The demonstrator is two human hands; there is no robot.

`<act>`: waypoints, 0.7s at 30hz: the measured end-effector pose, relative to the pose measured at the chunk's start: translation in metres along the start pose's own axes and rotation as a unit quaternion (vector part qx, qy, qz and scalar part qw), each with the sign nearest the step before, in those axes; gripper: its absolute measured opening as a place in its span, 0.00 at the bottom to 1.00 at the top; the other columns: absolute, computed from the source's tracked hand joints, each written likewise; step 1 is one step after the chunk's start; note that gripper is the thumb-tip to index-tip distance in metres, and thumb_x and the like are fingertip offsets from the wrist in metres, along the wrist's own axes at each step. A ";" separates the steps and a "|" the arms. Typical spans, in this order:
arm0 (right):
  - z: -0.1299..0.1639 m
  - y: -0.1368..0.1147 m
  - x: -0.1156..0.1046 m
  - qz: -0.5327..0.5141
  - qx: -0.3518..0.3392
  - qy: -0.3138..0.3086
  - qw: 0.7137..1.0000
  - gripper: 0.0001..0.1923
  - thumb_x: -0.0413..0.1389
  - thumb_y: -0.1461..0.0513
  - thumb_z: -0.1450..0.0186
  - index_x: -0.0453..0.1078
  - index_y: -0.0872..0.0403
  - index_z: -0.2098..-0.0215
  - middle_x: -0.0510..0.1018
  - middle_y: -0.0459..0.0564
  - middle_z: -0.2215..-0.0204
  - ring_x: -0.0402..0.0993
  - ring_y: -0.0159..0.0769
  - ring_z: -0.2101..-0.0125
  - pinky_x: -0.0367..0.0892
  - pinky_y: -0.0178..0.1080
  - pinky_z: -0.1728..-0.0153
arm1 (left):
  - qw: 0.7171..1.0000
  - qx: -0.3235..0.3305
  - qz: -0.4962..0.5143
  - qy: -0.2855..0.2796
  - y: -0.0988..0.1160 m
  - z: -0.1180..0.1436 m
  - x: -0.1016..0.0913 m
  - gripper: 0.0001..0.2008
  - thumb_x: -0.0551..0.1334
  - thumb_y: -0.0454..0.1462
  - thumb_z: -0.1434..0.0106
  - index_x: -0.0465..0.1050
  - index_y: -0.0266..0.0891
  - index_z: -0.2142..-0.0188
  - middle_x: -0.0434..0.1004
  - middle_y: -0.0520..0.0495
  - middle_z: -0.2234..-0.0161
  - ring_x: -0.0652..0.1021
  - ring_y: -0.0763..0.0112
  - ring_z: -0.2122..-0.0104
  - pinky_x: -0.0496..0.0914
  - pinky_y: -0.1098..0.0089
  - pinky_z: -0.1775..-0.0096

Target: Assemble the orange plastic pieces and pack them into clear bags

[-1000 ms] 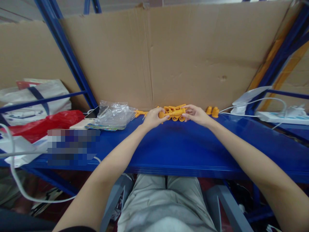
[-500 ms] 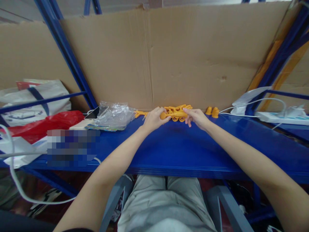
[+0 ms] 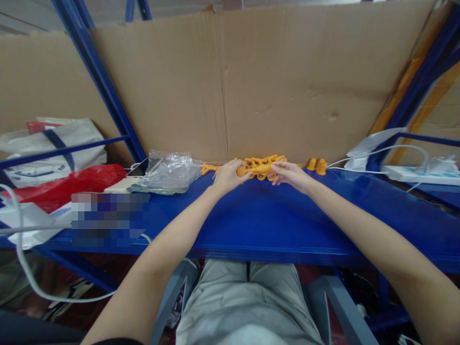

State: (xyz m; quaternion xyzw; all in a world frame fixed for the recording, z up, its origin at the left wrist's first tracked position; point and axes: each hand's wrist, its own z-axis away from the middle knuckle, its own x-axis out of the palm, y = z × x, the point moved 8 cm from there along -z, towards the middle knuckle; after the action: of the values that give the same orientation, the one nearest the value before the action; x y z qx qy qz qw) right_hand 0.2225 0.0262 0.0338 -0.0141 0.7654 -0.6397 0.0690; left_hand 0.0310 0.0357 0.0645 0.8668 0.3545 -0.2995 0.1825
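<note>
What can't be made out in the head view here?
- Orange toy: far off and small; the left hand and right hand cover its ends, so how its parts join is unclear.
- Two orange pieces: too small to identify.
- Phone: partly under the clear plastic bag.
- Pixelated patch on the blue shelf: blurred out.
- Power strip: cut off by the right edge.

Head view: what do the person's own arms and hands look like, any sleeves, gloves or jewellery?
Both forearms are bare up to the frame edge, no sleeves in view. The left hand and right hand wear no gloves; no rings, watch or bands show. The fingers look slim and uncovered.
</note>
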 end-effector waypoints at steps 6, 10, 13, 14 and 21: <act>-0.004 0.002 -0.001 0.011 -0.022 0.011 1.000 0.11 0.64 0.57 0.37 0.72 0.56 0.65 0.80 0.46 0.74 0.73 0.26 0.80 0.66 0.31 0.76 | 0.999 -0.023 0.007 -0.023 -0.004 0.000 0.005 0.11 0.67 0.42 0.40 0.73 0.39 0.63 0.80 0.46 0.65 0.79 0.63 0.63 0.71 0.67 0.60; -0.007 0.002 -0.011 0.009 -0.040 0.042 0.998 0.15 0.66 0.54 0.40 0.72 0.55 0.64 0.80 0.47 0.75 0.73 0.29 0.79 0.68 0.33 0.74 | 0.999 -0.016 0.039 -0.032 -0.008 -0.001 0.004 0.15 0.65 0.43 0.37 0.72 0.40 0.53 0.79 0.45 0.57 0.79 0.64 0.59 0.72 0.67 0.55; -0.013 -0.001 -0.030 0.025 -0.079 0.104 0.991 0.17 0.66 0.53 0.41 0.71 0.54 0.62 0.79 0.48 0.74 0.75 0.32 0.78 0.69 0.36 0.73 | 0.997 -0.058 0.042 -0.019 -0.030 -0.002 -0.004 0.20 0.60 0.42 0.33 0.66 0.43 0.42 0.77 0.45 0.54 0.78 0.66 0.57 0.72 0.66 0.54; -0.016 -0.004 -0.036 0.038 -0.102 0.124 0.986 0.18 0.66 0.52 0.42 0.70 0.53 0.61 0.79 0.48 0.73 0.76 0.33 0.77 0.70 0.37 0.72 | 0.996 -0.089 0.025 -0.015 -0.042 -0.002 -0.007 0.20 0.58 0.42 0.31 0.64 0.43 0.41 0.76 0.44 0.53 0.78 0.65 0.56 0.72 0.65 0.53; -0.029 -0.037 -0.031 0.297 -0.295 0.190 0.888 0.22 0.61 0.51 0.38 0.69 0.52 0.49 0.79 0.53 0.62 0.76 0.39 0.70 0.71 0.45 0.64 | 0.916 -0.325 -0.163 -0.168 -0.121 0.032 0.001 0.24 0.57 0.40 0.34 0.64 0.39 0.40 0.65 0.34 0.38 0.66 0.47 0.38 0.66 0.51 0.42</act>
State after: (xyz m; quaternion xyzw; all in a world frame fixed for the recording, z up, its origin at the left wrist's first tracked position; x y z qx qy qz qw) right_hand 0.2475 0.0510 0.0776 0.3158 0.8857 -0.3247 0.1017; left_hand -0.0683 0.1016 0.0273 0.6269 0.5327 -0.3345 0.4597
